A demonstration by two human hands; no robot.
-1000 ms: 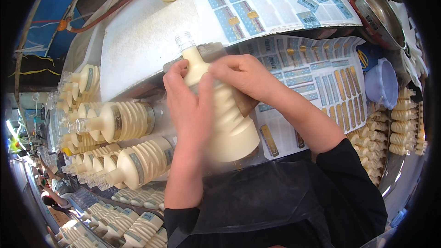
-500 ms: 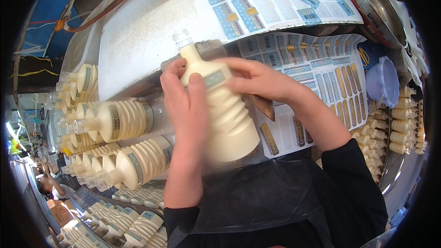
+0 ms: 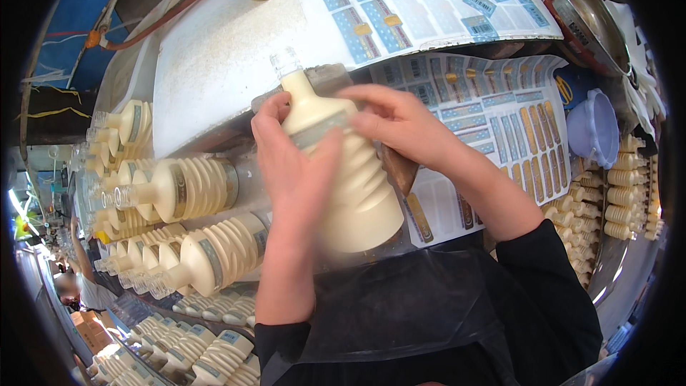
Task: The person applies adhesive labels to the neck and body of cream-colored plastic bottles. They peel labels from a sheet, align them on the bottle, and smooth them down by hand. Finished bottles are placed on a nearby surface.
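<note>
A cream ribbed plastic bottle (image 3: 357, 193) with a clear cap lies tilted in front of me, neck pointing away. My left hand (image 3: 293, 171) wraps its left side, thumb across the shoulder. My right hand (image 3: 400, 125) presses fingers on a strip label around the bottle's shoulder. Both hands grip the same bottle over a white work surface (image 3: 214, 64).
Sheets of blue and gold stickers (image 3: 500, 111) lie to the right and at the back. Several labelled cream bottles (image 3: 186, 189) are stacked on their sides at left; more bottles (image 3: 629, 193) stand at right. A pale blue plastic container (image 3: 597, 129) and a metal bowl (image 3: 579, 14) sit at the right.
The bottle has turned a little in my hands. My right fingers have slid left along the shoulder label, and my left thumb has shifted over it.
</note>
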